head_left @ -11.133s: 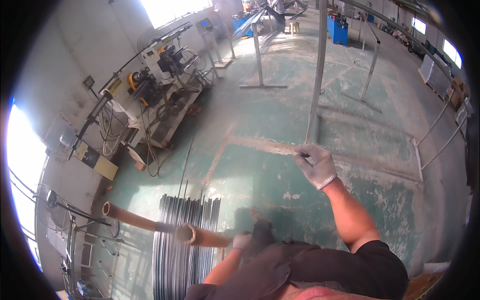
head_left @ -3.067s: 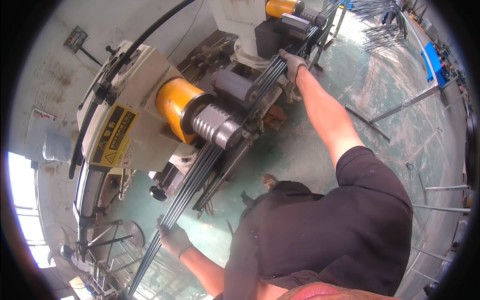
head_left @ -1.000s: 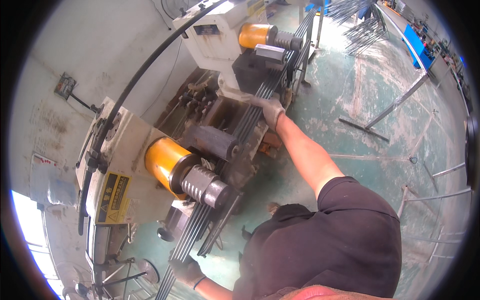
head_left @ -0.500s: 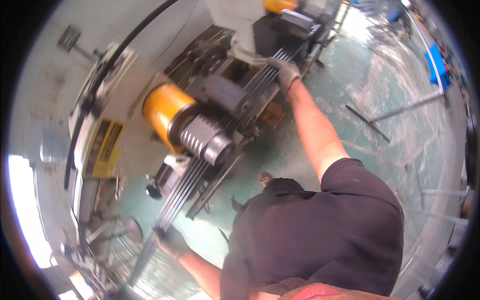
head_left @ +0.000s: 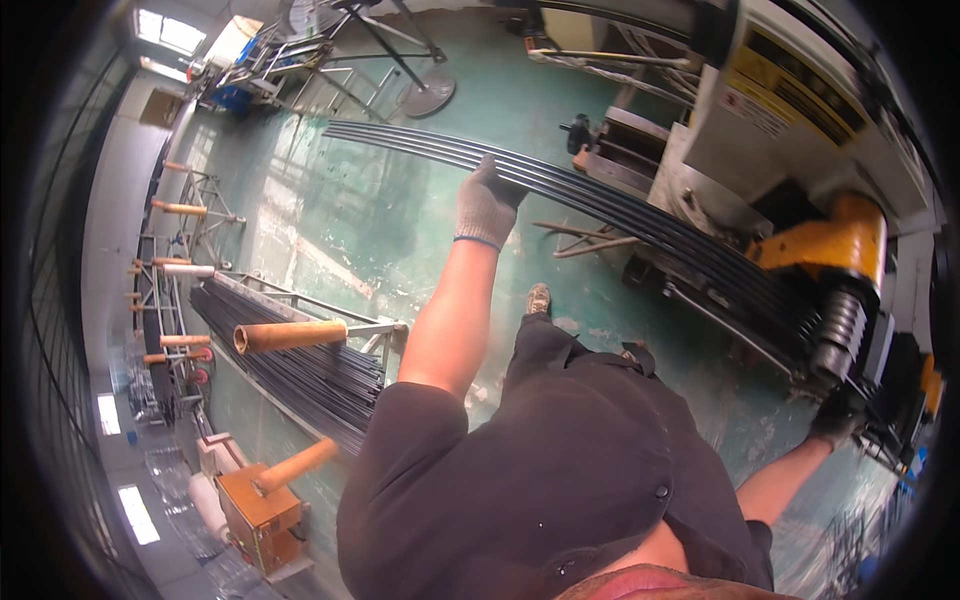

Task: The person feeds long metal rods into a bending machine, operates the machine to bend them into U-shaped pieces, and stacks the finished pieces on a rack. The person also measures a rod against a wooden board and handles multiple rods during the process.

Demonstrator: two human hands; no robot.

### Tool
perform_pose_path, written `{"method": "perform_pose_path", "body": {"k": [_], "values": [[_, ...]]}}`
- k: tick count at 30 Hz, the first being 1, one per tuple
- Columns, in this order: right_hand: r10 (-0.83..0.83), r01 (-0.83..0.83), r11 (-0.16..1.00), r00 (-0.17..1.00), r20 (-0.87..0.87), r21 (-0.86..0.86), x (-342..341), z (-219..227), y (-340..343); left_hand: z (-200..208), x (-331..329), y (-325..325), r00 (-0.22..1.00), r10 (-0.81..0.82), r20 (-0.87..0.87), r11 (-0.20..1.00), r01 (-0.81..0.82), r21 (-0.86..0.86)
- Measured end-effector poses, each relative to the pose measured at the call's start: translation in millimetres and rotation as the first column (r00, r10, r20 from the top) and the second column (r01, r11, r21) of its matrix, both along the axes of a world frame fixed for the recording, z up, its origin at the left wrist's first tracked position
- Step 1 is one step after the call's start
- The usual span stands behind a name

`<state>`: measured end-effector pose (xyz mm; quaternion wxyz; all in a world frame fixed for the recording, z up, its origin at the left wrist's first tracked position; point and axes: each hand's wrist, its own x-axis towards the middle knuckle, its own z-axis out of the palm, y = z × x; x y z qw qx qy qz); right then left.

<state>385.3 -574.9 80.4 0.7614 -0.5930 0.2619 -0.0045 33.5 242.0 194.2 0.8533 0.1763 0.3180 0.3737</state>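
My left hand (head_left: 487,205), in a light knitted glove, is closed round several long dark metal bars (head_left: 575,190) lying side by side. Its thumb shows on top of them. From their free far-left end, the bars slope down to the right into a machine, passing beneath its yellow housing (head_left: 832,232) and a ribbed metal cylinder (head_left: 840,330). My right hand (head_left: 838,418), gloved and dark in the shade, is just beyond that cylinder on the machine's other side. Its fingers are too dark and covered to make out, so its grip is unclear.
Left of me, a rack (head_left: 365,335) holds a pile of dark bars (head_left: 300,355), with a brown cardboard tube (head_left: 290,336) above. A wooden box (head_left: 260,510) stands lower left. A stand with a round base (head_left: 428,97) is at the back. Machine legs (head_left: 585,240) reach over the floor.
My view has swung left, so the machine now appears on the right and the racks have come into sight. My left hand still grips the bars. The right hand now shows beyond the cylinder.
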Motion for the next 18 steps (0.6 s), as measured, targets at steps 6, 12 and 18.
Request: {"method": "perform_pose_path", "body": {"k": [6, 12, 18], "values": [[-0.034, -0.002, 0.988, 0.972, -0.233, -0.152, -161, -65, 144, -48, -52, 161, 0.995, 0.084, 0.057, 0.995, -0.087, 0.043], [-0.106, -0.032, 0.969, 0.841, -0.530, -0.244, -342, -111, 274, -41, -106, 323, 0.964, 0.231, -0.134, 0.973, -0.228, 0.041], [-0.068, -0.090, 0.977, 0.733, -0.676, -0.195, -393, -114, 295, -57, -158, 436, 0.946, 0.292, -0.137, 0.946, -0.266, 0.186]]}}
